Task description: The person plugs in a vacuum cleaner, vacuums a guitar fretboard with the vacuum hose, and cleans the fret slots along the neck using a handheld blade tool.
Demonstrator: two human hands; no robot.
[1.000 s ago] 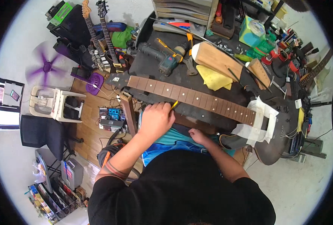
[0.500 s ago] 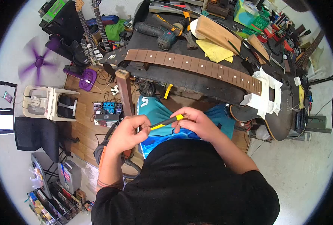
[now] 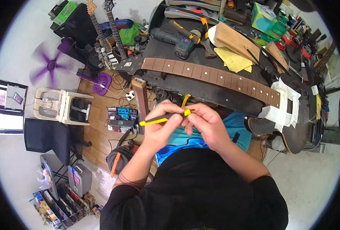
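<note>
A slim yellow-and-black utility knife [image 3: 154, 120] is held in front of my torso, between both hands. My left hand [image 3: 158, 128] is closed around its middle, thumb pressed on top, and one end of the handle sticks out to the left. The fingertips of my right hand [image 3: 209, 126] pinch the knife's yellow right end. I cannot make out a blade. Beyond my hands, an electric guitar lies across the bench, its brown fretboard [image 3: 212, 78] facing up. White masking tape [image 3: 279, 105] covers the body around the fretboard's end.
A cordless drill [image 3: 184, 46], a hammer [image 3: 208, 50], a yellow cloth [image 3: 235, 60] and a wood block [image 3: 237, 40] lie on the dark workbench [image 3: 160, 50] behind the guitar. To the left are a wooden post [image 3: 140, 97], a beige plastic chair [image 3: 59, 105] and a spinning purple fan [image 3: 51, 65].
My left hand has slid along the knife towards my right hand, so the handle now projects left past it. The whole view has shifted slightly, with the bench now appearing farther right.
</note>
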